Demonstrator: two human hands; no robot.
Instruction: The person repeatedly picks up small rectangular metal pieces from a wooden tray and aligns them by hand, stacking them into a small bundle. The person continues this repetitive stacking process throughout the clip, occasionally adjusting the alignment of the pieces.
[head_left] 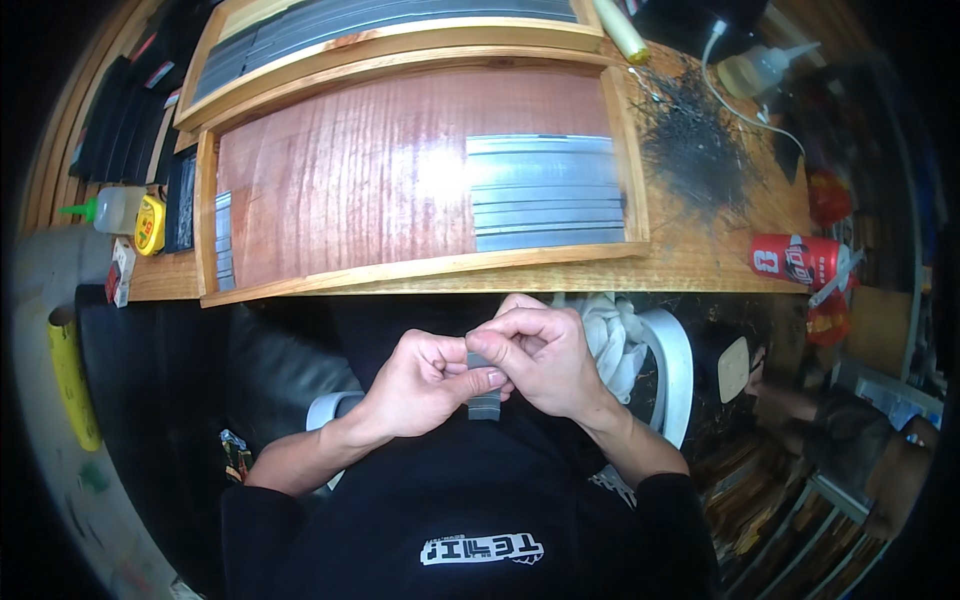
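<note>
In front of my chest, just off the table's front edge, both hands pinch a small flat grey strip [484, 404]. My left hand [425, 385] has its thumb laid across the strip's face. My right hand [540, 360] grips the upper end between thumb and curled fingers. The fingers hide most of the strip; its lower end sticks out below them. Beyond my hands lies a shallow wooden tray [420, 273] with a reddish base. A block of grey strips [547, 190] fills its right part, and a few narrower strips [223, 240] line its left end.
Behind stands a second wooden tray [400, 45] with grey strips. A pile of thin black slivers [695, 140] lies right of the trays, near a squeeze bottle [760, 70] and a red can [795, 260]. Another bottle [118, 208] and a yellow container [150, 224] stand left. A person's arm shows at right.
</note>
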